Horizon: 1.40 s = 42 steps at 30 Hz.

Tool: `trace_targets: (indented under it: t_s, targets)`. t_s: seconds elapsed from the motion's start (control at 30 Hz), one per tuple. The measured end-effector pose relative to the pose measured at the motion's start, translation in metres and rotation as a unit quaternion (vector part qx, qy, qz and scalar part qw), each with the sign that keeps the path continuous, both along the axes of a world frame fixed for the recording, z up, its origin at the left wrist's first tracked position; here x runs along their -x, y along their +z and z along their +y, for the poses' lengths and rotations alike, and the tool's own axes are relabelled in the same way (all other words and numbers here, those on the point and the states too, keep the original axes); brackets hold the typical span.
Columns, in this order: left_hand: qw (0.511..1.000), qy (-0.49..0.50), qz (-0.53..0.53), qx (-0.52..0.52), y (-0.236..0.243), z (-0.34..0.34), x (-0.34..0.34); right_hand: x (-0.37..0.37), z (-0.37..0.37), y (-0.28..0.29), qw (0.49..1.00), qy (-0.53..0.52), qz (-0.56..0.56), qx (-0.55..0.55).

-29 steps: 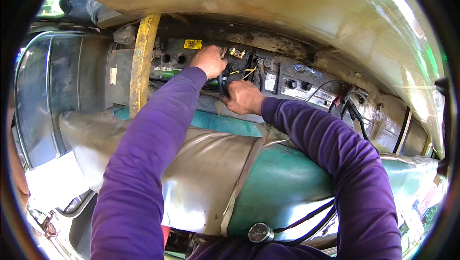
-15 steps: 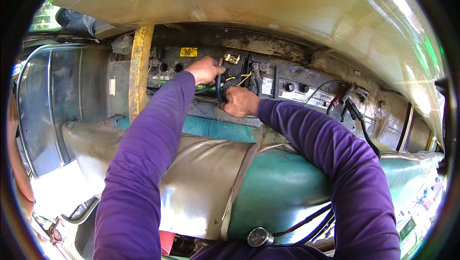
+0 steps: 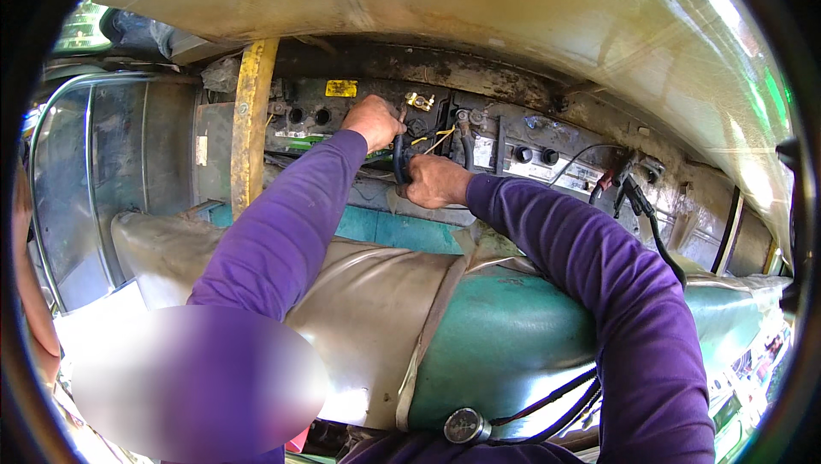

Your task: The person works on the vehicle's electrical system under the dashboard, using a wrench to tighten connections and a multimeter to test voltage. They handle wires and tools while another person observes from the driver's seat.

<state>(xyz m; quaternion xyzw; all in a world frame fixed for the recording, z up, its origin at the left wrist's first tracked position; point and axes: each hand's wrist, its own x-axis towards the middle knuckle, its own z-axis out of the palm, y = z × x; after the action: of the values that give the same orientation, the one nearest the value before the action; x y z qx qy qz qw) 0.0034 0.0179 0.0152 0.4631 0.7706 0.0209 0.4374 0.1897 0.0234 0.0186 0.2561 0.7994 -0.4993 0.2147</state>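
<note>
Left hand [image 3: 375,124]: grip closed around top of thick black cable [image 3: 398,156].
Right hand [image 3: 436,182]: grip closed around its lower part.
Cable: by dusty black boxy battery [image 3: 342,105], near shiny gold metal clamp [image 3: 419,102].

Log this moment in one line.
left hand: grips black cable higher up | right hand: grips it lower down | nearby: brass-coloured clamp

Yellow post [image 3: 251,122]; round gauge [image 3: 465,425]; green padding [image 3: 505,340].

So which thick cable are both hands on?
The dark cable running between left hand and right hand; the cables farther right have no hand on them.
</note>
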Motion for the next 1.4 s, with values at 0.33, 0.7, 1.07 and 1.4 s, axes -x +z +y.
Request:
trace_targets:
  t_s: [0.33, 0.7, 1.07, 1.4]
  targets:
    - [0.998, 0.021, -0.036, -0.053, 0.002, -0.001, -0.002, 0.004, 0.002, -0.002, 0.999, -0.032, -0.026, 0.017]
    - [0.999, 0.012, -0.012, -0.048, 0.003, 0.003, -0.004, 0.001, -0.003, -0.007, 0.997, -0.027, 0.044, -0.049]
    - [0.985, -0.076, 0.004, -0.154, -0.04, -0.002, 0.009, 0.003, -0.003, -0.002, 0.997, -0.047, 0.039, -0.049]
    - [0.978, -0.005, 0.072, -0.195, 0.013, 0.022, 0.009, 0.006, -0.002, 0.009, 0.998, -0.045, -0.018, -0.036]
